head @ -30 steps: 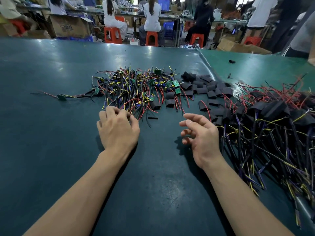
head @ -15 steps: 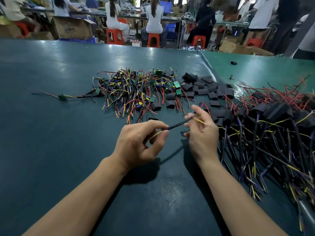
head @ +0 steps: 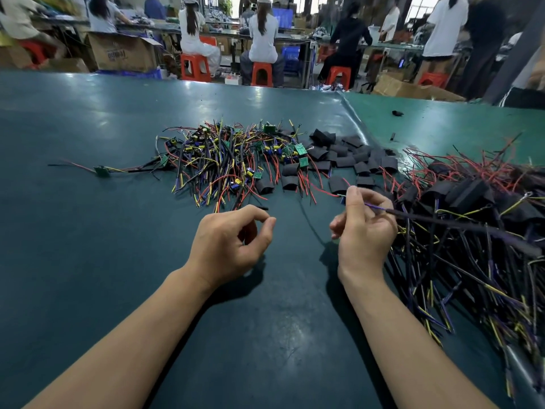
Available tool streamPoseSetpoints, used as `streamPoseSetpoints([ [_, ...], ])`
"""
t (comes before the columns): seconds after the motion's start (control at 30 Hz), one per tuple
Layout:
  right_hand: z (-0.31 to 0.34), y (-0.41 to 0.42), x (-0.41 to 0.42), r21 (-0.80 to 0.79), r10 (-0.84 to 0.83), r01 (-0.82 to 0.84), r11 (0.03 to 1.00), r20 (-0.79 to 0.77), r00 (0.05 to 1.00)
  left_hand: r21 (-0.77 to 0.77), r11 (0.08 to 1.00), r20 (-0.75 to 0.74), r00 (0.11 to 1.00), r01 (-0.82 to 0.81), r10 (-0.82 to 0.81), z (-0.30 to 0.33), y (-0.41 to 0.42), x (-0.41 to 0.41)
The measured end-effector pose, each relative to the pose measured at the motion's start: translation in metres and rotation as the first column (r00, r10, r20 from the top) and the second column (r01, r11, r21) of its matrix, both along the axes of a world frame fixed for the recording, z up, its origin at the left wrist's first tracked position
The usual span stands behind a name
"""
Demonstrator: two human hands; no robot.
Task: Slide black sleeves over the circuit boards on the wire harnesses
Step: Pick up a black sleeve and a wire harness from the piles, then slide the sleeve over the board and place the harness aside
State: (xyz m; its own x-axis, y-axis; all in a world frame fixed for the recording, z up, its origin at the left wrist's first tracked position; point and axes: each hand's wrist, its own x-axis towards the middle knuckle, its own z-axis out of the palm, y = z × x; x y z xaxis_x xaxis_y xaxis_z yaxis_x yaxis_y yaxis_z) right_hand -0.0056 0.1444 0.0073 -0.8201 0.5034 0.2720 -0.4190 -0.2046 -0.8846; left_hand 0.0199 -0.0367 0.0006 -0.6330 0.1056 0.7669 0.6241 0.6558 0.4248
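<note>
1. Your right hand [head: 364, 228] is raised just above the worktop [head: 88, 231], fingers curled, thumb and forefinger pinching one wire harness [head: 442, 221] near its end; a purple lead shows at the pinch and the dark sheathed part runs off to the right over the big pile.
2. Can't tell if that harness carries a board: something small and blue/green shows beside your thumb, but it's too small to read.
3. Your left hand [head: 233, 240] hovers over the worktop, thumb and forefinger tips nearly touching, other fingers curled under. No wire visible in it; if it has anything tiny between the tips, can't tell.
4. Unsleeved harnesses [head: 224, 163] w/ small green circuit boards [head: 300, 149] lie in a tangle at centre-far, just beyond your left hand.
5. One stray harness w/ a green board [head: 101, 171] lies apart to the left of that tangle.
6. Loose black sleeves [head: 345, 160] are heaped just right of the tangle, far side of your right hand; a few touch the red leads.
7. Big pile of harnesses w/ black sleeves on [head: 472, 196] fills the right side, wires trailing toward the near right edge.
8. Behind the worktop: people on red stools [head: 196, 67], cardboard boxes [head: 122, 54].
</note>
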Motion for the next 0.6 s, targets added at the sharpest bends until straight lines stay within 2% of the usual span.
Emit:
streamPoseSetpoints([
  [0.33, 0.001, -0.002, 0.011, -0.042, 0.174, -0.171, 0.984, 0.085, 0.981, 0.057, 0.997, 0.014, 0.998, -0.058, 0.057, 0.000, -0.003, 0.003],
  [0.6, -0.003, -0.001, 0.025, 0.062, 0.274, -0.283, 0.957, 0.125, 0.954, 0.105, 0.993, 0.054, 0.997, -0.058, 0.052, -0.001, -0.004, 0.003],
])
